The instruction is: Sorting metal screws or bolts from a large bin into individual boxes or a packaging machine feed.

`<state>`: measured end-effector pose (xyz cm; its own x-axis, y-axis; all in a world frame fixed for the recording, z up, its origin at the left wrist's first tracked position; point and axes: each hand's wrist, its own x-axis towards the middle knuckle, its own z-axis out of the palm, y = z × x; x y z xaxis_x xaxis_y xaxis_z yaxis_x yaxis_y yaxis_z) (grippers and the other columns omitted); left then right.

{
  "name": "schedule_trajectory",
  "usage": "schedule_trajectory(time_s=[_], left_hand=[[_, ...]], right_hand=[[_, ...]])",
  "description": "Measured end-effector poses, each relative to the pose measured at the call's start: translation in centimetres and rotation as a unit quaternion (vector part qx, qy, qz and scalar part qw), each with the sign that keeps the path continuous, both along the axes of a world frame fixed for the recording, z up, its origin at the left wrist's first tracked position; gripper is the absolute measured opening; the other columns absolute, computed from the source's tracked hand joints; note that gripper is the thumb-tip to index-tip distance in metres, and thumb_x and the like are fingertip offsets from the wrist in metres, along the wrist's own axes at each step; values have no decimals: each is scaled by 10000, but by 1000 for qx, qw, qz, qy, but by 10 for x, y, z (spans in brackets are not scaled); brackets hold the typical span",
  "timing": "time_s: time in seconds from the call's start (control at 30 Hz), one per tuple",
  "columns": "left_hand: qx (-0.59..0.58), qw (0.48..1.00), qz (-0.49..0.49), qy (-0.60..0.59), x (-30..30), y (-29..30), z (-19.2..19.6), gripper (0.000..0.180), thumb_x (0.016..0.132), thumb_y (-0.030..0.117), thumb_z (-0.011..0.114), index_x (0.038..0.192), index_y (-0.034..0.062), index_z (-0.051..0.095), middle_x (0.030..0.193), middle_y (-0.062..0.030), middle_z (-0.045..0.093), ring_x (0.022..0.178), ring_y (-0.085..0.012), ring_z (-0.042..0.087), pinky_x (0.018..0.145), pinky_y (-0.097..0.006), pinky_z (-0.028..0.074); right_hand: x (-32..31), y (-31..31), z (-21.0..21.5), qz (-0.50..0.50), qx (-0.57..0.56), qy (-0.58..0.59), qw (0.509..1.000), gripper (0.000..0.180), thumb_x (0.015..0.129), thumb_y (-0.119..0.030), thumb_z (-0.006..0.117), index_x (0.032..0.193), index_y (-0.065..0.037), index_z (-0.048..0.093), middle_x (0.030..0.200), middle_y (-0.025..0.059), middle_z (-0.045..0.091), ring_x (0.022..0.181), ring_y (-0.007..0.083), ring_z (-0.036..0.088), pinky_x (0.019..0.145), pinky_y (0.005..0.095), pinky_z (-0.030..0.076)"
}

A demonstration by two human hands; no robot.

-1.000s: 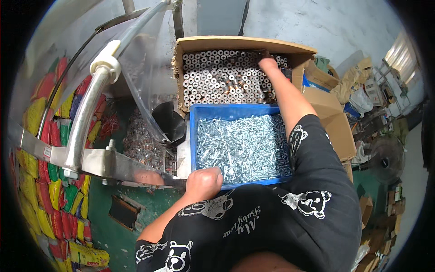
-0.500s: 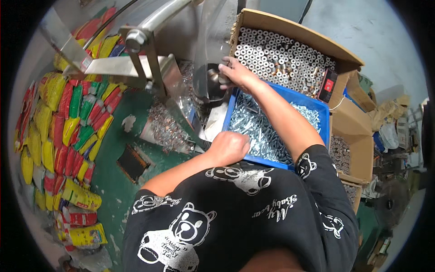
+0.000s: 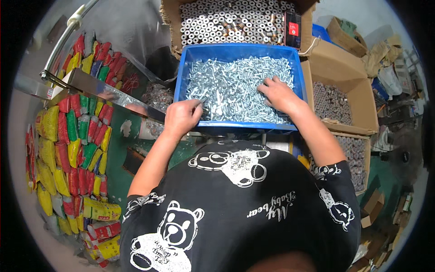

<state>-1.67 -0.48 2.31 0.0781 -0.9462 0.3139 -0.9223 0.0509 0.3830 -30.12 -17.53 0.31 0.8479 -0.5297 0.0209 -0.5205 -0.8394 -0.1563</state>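
- Left hand [image 3: 182, 119] curled at the near left corner of the blue plastic bin [image 3: 297, 68], grip pinched on what looked like one zinc-plated screw [image 3: 202, 100], its shaft pointing away and to the right; too small to be sure.
- Right hand [image 3: 279, 94] spread flat on the heap of screws [image 3: 235, 86] at the bin's right side, fingers released and dug in, nothing lifted clear.
- Heap lay straight ahead of both hands and filled the bin from wall to wall; right hand sat deeper in it, left hand only at its near edge.
- No shared long axis among the screws: lay every way, tangled.
- Counted: one blue bin, screws past counting, two bare hands.
- Beyond the bin, one open cardboard box [image 3: 170, 18] packed with metal sleeves [image 3: 226, 20] standing on end, far too many to count; a small dark device with a red label [image 3: 292, 30] leaned at its right end.
- To the right, two more cardboard boxes [image 3: 362, 97] of similar sleeves, one behind the other.
- To the left, a slanted metal chute [image 3: 113, 94] and rows of red, yellow and green packets [image 3: 68, 136] on the green surface [image 3: 118, 172].
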Motion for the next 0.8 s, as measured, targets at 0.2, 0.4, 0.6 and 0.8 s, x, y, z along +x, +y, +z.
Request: schedule_trajectory(time_s=[0.2,0.4,0.6,0.8], left_hand=[[6,1000,12,-6,-7,0,-3,151,825,224,625,841,89,692,730,-159,637,689,-362,626,610,-441,499],[8,1000,22,4,-7,1,-4,146,830,210,621,860,87,693,749,-165,640,705,-363,629,620,-422,504],[-4,1000,14,-2,-3,1,-4,145,831,209,616,840,77,677,734,-164,631,696,-365,624,609,-436,497],[-6,1000,6,-6,-4,2,-1,177,831,223,586,749,76,641,706,-154,624,682,-363,622,607,-466,495]], right_hand=[[-3,-19,-29,-3,26,-33,999,175,787,-38,580,961,-34,567,1000,219,568,951,403,589,809,469,489],[-1,-41,-33,-7,85,-139,987,64,817,-53,554,844,-16,597,789,201,607,824,385,611,708,451,474],[3,-43,-18,-23,98,-167,981,102,842,-99,606,916,-31,621,825,178,644,800,377,623,699,429,487],[3,-46,-15,-153,160,-339,914,152,903,-134,612,1022,-50,654,780,66,665,561,118,583,507,275,448]])
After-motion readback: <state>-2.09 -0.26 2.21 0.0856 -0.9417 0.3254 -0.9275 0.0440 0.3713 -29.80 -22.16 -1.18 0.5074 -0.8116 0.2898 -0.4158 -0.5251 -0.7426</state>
